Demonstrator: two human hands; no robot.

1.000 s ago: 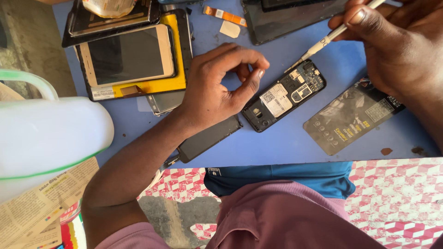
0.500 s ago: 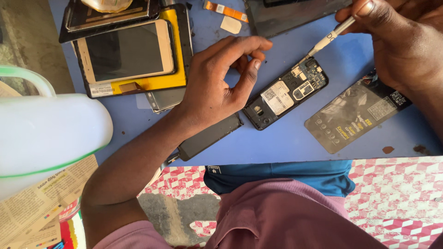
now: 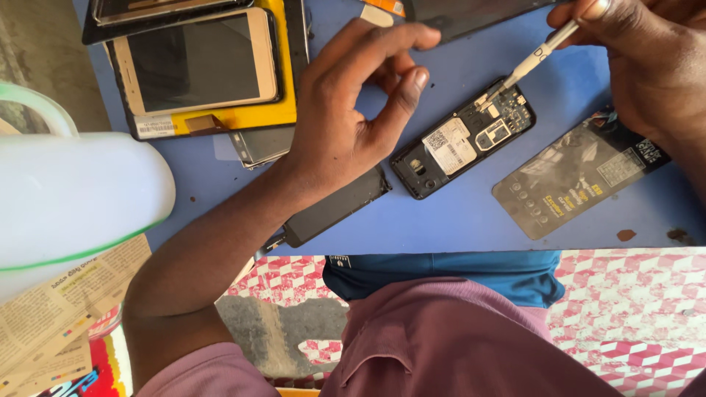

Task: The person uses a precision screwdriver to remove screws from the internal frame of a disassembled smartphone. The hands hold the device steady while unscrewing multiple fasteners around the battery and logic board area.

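Head view: opened black phone (image 3: 462,138), tool (image 3: 531,60) in right hand (image 3: 647,66), left hand (image 3: 353,110) loosely open.

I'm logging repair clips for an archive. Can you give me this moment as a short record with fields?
setting: blue table, seen from above
left hand: open, fingers curled, hovering beside the opened phone
right hand: holds a white tool, tip on the phone's top end
phone state: back off, board exposed
nearby: black back cover, black slab under the left wrist, stacked phones, white jug
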